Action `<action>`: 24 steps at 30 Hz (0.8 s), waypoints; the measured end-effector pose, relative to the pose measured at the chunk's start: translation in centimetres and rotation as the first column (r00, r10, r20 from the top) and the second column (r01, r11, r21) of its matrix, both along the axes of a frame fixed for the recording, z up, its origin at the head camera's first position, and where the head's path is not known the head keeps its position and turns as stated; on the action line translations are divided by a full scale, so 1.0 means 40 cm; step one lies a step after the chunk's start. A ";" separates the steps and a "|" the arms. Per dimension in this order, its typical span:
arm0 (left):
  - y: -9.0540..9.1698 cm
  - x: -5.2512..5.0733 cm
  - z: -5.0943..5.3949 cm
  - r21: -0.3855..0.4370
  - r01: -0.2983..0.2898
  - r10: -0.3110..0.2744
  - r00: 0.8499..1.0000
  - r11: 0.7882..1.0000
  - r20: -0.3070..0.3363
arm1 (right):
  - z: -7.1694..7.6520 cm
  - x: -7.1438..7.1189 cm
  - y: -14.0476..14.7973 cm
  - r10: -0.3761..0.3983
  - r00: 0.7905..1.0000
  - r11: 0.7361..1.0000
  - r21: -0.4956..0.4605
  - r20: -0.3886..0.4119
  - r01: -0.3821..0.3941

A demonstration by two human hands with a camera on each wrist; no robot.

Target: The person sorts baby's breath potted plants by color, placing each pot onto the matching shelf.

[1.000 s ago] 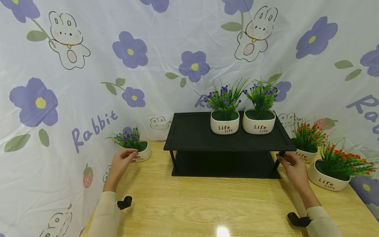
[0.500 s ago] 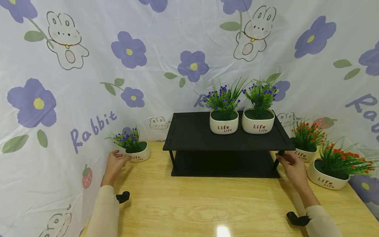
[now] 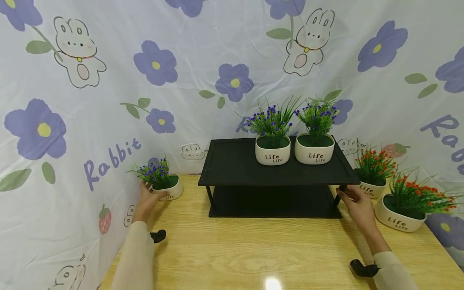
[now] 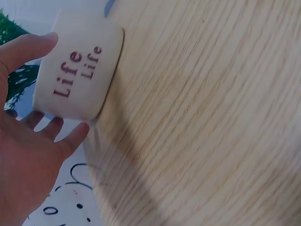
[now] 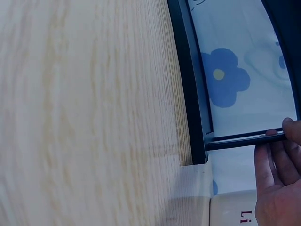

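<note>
At the table's left rear stands a white potted plant [image 3: 170,192] with purple flowers. My left hand [image 3: 148,201] is at its left end, thumb across the printed front and fingers around the side; the left wrist view has the thumb near the rim of the pot [image 4: 84,61], the index finger mostly hidden. A black two-tier shelf [image 3: 232,167] occupies the middle rear. Under its top tier, my right hand [image 3: 359,205] pinches the front right post [image 5: 242,142] between thumb and fingers. Two purple-flowered pots [image 3: 272,156] sit on the top tier's right half.
Two red-flowered pots [image 3: 400,221] stand on the table right of the shelf, close to my right hand. The wooden table [image 3: 246,249] stretches in front of the shelf. A printed cloth [image 3: 195,108] hangs behind and along the left.
My left hand has swung from in front of the left pot to its left side, then closed in around that end. My right hand stays on the post.
</note>
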State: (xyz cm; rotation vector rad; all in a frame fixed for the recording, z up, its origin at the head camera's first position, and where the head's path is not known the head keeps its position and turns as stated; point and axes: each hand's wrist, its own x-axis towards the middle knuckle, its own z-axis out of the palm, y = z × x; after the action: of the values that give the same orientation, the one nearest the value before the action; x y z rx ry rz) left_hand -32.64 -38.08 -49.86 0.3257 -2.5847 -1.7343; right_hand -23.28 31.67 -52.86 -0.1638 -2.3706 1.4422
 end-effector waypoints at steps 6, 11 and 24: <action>0.025 -0.010 -0.015 0.021 -0.062 0.063 0.997 0.998 -0.048 | -0.004 -0.004 0.000 0.007 1.000 1.000 -0.012 -0.016 -0.008; 0.039 -0.010 -0.029 0.003 -0.117 0.117 0.992 0.993 -0.042 | -0.006 -0.005 0.002 0.005 1.000 1.000 -0.016 -0.016 -0.005; 0.048 0.004 -0.046 -0.012 -0.062 0.062 0.998 0.998 0.013 | -0.004 -0.004 -0.002 -0.003 1.000 1.000 -0.009 -0.019 0.003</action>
State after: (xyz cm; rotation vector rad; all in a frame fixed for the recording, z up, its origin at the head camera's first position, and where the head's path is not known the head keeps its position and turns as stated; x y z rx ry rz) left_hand -32.47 -36.16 -51.70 0.4137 -2.5640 -1.7023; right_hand -23.44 31.60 -53.01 -0.1555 -2.3484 1.4464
